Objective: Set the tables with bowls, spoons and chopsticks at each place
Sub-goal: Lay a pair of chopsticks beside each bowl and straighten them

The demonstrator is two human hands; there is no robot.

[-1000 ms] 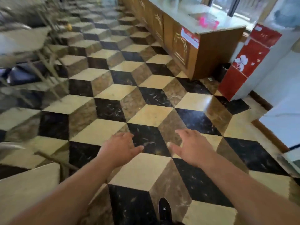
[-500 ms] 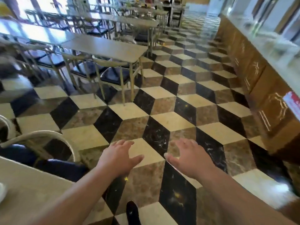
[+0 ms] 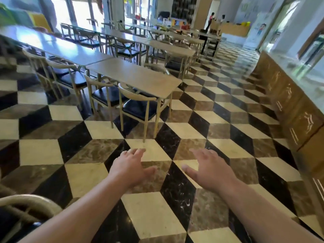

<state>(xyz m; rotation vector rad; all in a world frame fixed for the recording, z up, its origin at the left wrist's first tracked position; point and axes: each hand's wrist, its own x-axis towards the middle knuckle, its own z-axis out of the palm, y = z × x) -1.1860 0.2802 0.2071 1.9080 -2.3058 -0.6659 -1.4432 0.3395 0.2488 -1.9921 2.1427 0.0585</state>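
A floor (image 3: 152, 213) of cream, brown and black marble diamonds is seen across the whole room. To the left, a long row of tables is set end to end; the nearest table (image 3: 138, 76) has a pale, wood-toned rectangular top on thin light legs and stands ahead of the hands, well apart from them. The farther tables (image 3: 57, 48) in the same row are washed blue-white by window glare. More tables are ranged behind, blurred. Along the right wall a wooden counter (image 3: 296, 109) with a glossy top is seen. Chairs with light curved backs and dark seats are tucked along the near side of the row, the closest chair (image 3: 138, 104) at the table's corner. A curved chair back (image 3: 29, 202) is cut off at the lower left edge.

Both bare forearms are stretched forward over the floor. The left hand (image 3: 130, 166) is held palm down, fingers loosely spread, thumb out; nothing is grasped or touched. The right hand (image 3: 209, 170) is held likewise, released and relaxed.
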